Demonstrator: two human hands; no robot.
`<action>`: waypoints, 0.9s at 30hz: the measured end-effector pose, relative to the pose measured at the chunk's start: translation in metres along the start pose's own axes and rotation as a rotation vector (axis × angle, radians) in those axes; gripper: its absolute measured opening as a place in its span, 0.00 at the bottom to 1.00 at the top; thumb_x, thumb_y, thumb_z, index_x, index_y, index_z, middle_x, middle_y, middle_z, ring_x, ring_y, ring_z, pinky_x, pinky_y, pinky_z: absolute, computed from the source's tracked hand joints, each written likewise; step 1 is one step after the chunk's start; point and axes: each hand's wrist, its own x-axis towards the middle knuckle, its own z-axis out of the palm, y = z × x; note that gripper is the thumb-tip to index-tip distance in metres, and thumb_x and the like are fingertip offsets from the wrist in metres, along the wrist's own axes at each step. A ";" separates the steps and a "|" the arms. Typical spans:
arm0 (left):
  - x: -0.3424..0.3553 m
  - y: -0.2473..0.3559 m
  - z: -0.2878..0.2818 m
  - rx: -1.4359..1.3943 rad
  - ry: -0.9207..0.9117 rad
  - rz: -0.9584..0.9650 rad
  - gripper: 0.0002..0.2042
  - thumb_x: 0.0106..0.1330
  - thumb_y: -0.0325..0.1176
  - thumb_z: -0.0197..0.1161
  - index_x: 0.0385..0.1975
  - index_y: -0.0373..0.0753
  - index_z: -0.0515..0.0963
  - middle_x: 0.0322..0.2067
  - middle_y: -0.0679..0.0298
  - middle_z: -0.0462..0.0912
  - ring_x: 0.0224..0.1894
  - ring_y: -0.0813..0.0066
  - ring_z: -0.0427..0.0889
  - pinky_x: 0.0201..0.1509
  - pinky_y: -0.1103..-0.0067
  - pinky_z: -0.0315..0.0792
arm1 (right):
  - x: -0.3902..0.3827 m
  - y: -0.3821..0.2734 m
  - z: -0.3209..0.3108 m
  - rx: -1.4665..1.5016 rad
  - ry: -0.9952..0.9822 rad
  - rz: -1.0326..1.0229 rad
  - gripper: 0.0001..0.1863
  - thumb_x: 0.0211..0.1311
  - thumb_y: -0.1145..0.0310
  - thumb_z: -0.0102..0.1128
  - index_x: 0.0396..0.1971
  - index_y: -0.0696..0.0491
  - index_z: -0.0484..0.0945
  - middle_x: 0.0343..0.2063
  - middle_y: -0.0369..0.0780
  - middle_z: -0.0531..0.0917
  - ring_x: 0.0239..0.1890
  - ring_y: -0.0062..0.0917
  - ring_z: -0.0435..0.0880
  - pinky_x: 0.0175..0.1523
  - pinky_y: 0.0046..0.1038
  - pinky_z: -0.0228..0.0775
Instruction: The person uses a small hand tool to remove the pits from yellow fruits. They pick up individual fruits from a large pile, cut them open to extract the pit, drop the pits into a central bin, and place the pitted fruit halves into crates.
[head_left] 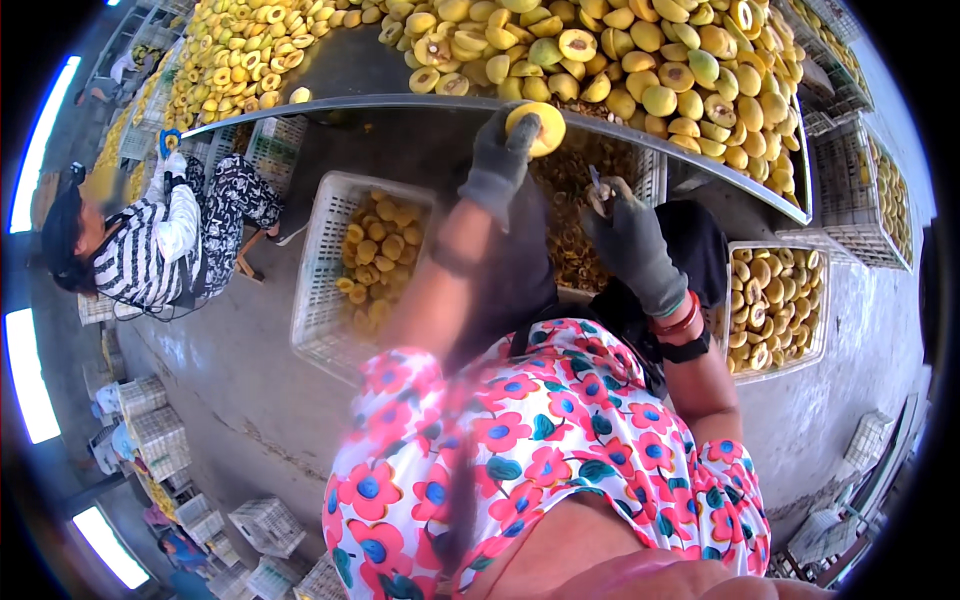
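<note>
My left hand (496,162), in a grey glove, is closed around a yellow peach half (541,130) at the front edge of the metal table (345,62). Lower and to the right, my right hand (636,245) wears a matching glove and grips a small metal tool (597,180). Only the tool's narrow tip shows clearly; fingers hide the rest. Heaped halved peaches (650,68) cover the tabletop just beyond both hands, some with brown pit hollows showing. Between my legs, a crate holds brown and yellow scraps (572,235).
Left of my legs stands a white plastic crate (318,260) part-filled with peach halves; another crate (822,335) of halves is at my right. A co-worker in a striped top (145,250) sits at the far left. Stacked crates (850,190) stand beyond the table's right end.
</note>
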 end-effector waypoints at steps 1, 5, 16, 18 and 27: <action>-0.012 0.007 0.006 -0.037 -0.014 0.020 0.12 0.60 0.37 0.59 0.36 0.35 0.75 0.30 0.66 0.78 0.33 0.81 0.74 0.39 0.82 0.70 | 0.001 -0.002 -0.001 -0.001 -0.002 0.009 0.14 0.50 0.70 0.59 0.37 0.57 0.70 0.21 0.52 0.76 0.27 0.48 0.76 0.26 0.37 0.67; -0.044 0.025 0.025 -0.017 -0.066 0.056 0.11 0.64 0.38 0.54 0.34 0.37 0.75 0.29 0.67 0.78 0.32 0.81 0.74 0.39 0.83 0.69 | 0.000 -0.015 -0.004 -0.041 -0.048 -0.015 0.12 0.50 0.72 0.58 0.34 0.58 0.69 0.22 0.51 0.77 0.29 0.49 0.76 0.28 0.38 0.68; -0.075 0.024 0.049 -0.119 -0.063 0.176 0.27 0.66 0.56 0.41 0.40 0.35 0.73 0.38 0.63 0.76 0.40 0.75 0.75 0.44 0.80 0.69 | -0.018 -0.025 0.004 -0.029 0.032 -0.090 0.10 0.52 0.71 0.58 0.34 0.58 0.71 0.22 0.52 0.76 0.28 0.50 0.75 0.28 0.38 0.69; -0.078 0.029 0.050 -0.105 -0.078 0.157 0.27 0.66 0.56 0.42 0.40 0.35 0.73 0.37 0.64 0.76 0.39 0.76 0.75 0.43 0.81 0.70 | -0.017 -0.019 0.005 -0.045 0.022 -0.232 0.10 0.54 0.70 0.57 0.33 0.58 0.71 0.20 0.49 0.76 0.24 0.46 0.76 0.26 0.35 0.68; -0.071 0.035 0.042 -0.005 -0.288 0.224 0.27 0.64 0.57 0.44 0.38 0.35 0.74 0.33 0.64 0.78 0.34 0.77 0.77 0.40 0.81 0.72 | -0.025 -0.006 -0.015 0.852 -0.569 0.312 0.07 0.57 0.67 0.56 0.26 0.54 0.71 0.14 0.31 0.70 0.12 0.12 0.66 0.16 0.16 0.57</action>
